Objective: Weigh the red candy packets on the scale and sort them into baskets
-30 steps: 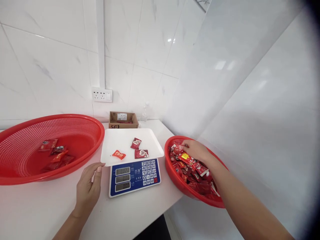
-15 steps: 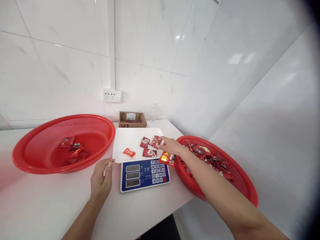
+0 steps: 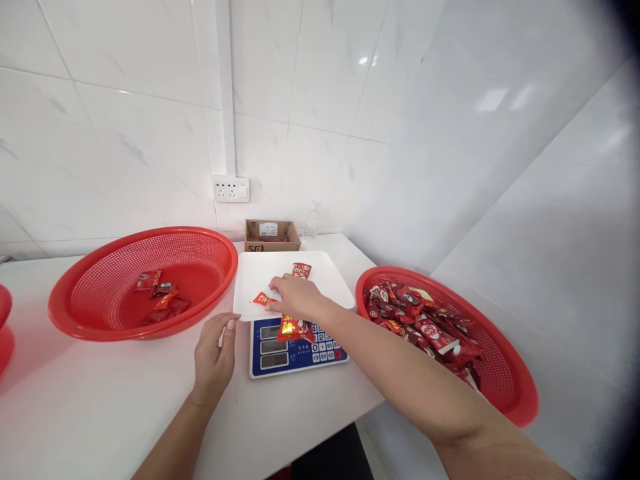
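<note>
Pinches the tray (image 3: 260,270) by its near-left corner with the left hand (image 3: 215,353). Over the tray, grips a gold packet (image 3: 294,329) (partly hidden) in the curled right hand (image 3: 299,297), near the orange packet (image 3: 262,298) on the tray.

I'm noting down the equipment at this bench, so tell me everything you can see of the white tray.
The white tray looks like smooth plastic, rectangular with rounded corners and a slightly raised rim. It lies flat on the blue-and-white scale. Small red packets rest on it. The left hand is at its near left corner; the right hand hides part of its surface and near edge.
</note>
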A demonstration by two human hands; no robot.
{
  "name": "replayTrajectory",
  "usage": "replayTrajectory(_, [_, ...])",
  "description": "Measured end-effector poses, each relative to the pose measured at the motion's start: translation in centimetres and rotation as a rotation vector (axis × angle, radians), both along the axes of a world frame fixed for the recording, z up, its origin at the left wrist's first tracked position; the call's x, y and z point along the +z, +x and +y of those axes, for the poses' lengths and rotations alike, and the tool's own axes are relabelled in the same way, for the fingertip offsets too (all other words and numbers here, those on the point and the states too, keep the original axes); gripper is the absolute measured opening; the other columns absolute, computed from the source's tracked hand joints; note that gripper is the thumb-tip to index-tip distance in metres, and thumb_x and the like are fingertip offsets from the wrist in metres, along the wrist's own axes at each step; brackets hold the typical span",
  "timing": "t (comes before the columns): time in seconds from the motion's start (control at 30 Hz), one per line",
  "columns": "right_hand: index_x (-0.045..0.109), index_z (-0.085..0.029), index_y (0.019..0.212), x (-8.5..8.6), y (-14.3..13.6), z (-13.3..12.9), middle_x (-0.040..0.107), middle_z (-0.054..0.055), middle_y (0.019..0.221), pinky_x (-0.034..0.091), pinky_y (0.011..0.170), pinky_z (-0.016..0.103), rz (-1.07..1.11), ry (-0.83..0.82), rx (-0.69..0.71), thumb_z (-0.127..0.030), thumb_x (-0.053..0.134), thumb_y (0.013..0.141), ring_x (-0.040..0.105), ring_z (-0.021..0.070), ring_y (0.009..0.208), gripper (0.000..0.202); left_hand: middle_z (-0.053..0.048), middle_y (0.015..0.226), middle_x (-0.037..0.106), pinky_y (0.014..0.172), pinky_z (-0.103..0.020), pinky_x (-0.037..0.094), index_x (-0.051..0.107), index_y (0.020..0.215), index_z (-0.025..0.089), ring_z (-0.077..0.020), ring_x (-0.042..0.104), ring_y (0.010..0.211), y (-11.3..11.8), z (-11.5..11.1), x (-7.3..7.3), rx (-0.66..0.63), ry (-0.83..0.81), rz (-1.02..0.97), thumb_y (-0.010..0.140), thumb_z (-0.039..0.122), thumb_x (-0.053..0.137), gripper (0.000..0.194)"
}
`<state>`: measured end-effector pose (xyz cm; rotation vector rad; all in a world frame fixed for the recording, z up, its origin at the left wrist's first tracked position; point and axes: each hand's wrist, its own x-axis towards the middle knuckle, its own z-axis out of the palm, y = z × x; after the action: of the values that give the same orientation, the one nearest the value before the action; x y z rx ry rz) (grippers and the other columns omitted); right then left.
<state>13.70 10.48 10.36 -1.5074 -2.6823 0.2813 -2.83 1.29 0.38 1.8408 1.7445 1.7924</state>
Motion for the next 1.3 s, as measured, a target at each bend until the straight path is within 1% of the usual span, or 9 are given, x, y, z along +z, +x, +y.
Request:
replayTrajectory(0.13, [0.058, -0.021, 0.106, 0.4, 0.1, 1.0, 0.064, 0.009, 0.107, 0.043, 0.067, 0.030, -0.122, 0.014, -0.094, -0.029, 0.055, 0.076, 0.061, 0.0249, 0.093, 0.031, -0.006, 0.089, 0.066, 0.079, -0.030, 0.048, 0.062, 0.090, 0.018, -0.0171, 0.060, 0.089, -0.1, 0.1, -0.1, 0.010, -0.012, -0.012, 0.089, 0.031, 0.042, 0.024])
replayTrajectory(0.23, [0.059, -0.025, 0.100, 1.2, 2.6, 1.6, 0.066, 0.005, 0.103, 0.042, 0.066, 0.028, -0.034, 0.001, -0.179, -0.036, 0.056, 0.077, 0.060, 0.0227, 0.091, 0.026, -0.006, 0.090, 0.066, 0.079, -0.031, 0.048, 0.062, 0.090, 0.018, -0.0174, 0.060, 0.090, -0.1, 0.1, -0.1, 0.018, -0.033, -0.035, 0.089, 0.033, 0.042, 0.025])
replayTrajectory(0.4, [0.063, -0.023, 0.093, 3.1, 11.1, 1.0, 0.069, 0.004, 0.092, 0.042, 0.064, 0.026, 0.015, -0.031, -0.302, -0.037, 0.057, 0.077, 0.061, 0.0189, 0.080, 0.022, -0.006, 0.091, 0.066, 0.081, -0.032, 0.048, 0.062, 0.090, 0.019, -0.0179, 0.060, 0.091, 0.0, 0.0, 0.0, 0.010, -0.066, -0.057, 0.088, 0.035, 0.041, 0.026])
replayTrajectory(0.53, [0.066, -0.024, 0.072, 4.2, 18.6, -0.2, 0.069, 0.002, 0.077, 0.043, 0.059, 0.027, -0.120, -0.179, -0.289, -0.036, 0.066, 0.066, 0.062, 0.0194, 0.068, 0.013, -0.006, 0.092, 0.066, 0.084, -0.032, 0.047, 0.062, 0.091, 0.019, -0.0182, 0.059, 0.092, 0.2, -0.1, 0.1, -0.001, -0.079, -0.062, 0.088, 0.035, 0.042, 0.026])
replayTrajectory(0.6, [0.068, -0.025, 0.073, 4.0, 20.7, -0.9, 0.069, 0.003, 0.075, 0.044, 0.059, 0.029, -0.157, -0.192, -0.329, -0.037, 0.069, 0.061, 0.062, 0.0213, 0.067, 0.017, -0.006, 0.092, 0.066, 0.084, -0.033, 0.047, 0.062, 0.092, 0.019, -0.0186, 0.059, 0.093, 0.3, -0.2, 0.1, -0.007, -0.090, -0.055, 0.088, 0.035, 0.042, 0.026])
replayTrajectory(0.77, [0.061, -0.027, 0.112, 0.9, 20.1, -2.7, 0.067, 0.006, 0.108, 0.047, 0.074, 0.030, -0.065, -0.256, -0.267, -0.029, 0.067, 0.064, 0.063, 0.0253, 0.092, 0.049, -0.006, 0.092, 0.066, 0.085, -0.033, 0.046, 0.062, 0.091, 0.019, -0.0187, 0.059, 0.092, 0.5, -0.2, 0.0, 0.003, -0.087, -0.038, 0.088, 0.035, 0.042, 0.027])
replayTrajectory(0.9, [0.060, -0.024, 0.109, -1.1, 18.6, -3.3, 0.068, 0.008, 0.102, 0.045, 0.069, 0.032, -0.141, -0.216, -0.305, -0.019, 0.054, 0.073, 0.064, 0.0250, 0.085, 0.037, -0.006, 0.092, 0.066, 0.084, -0.032, 0.046, 0.063, 0.091, 0.019, -0.0187, 0.059, 0.092, 0.3, -0.2, 0.0, 0.012, -0.086, -0.037, 0.088, 0.036, 0.042, 0.027])
replayTrajectory(1.1, [0.060, -0.027, 0.095, -0.4, 21.0, -2.3, 0.068, -0.002, 0.086, 0.045, 0.071, 0.029, 0.105, -0.114, -0.372, -0.025, 0.052, 0.078, 0.062, 0.0177, 0.076, 0.019, -0.006, 0.091, 0.066, 0.082, -0.032, 0.047, 0.063, 0.090, 0.019, -0.0189, 0.060, 0.090, 0.2, -0.1, -0.1, 0.010, -0.089, -0.049, 0.088, 0.037, 0.041, 0.028])
replayTrajectory(1.3, [0.060, -0.028, 0.102, 1.2, 22.1, -2.1, 0.065, -0.002, 0.107, 0.044, 0.086, 0.033, 0.254, -0.057, -0.342, -0.019, 0.051, 0.076, 0.060, 0.0192, 0.097, 0.028, -0.006, 0.093, 0.066, 0.082, -0.032, 0.047, 0.062, 0.091, 0.019, -0.0194, 0.060, 0.092, 0.2, 0.0, -0.1, 0.022, -0.103, -0.054, 0.087, 0.037, 0.042, 0.028])
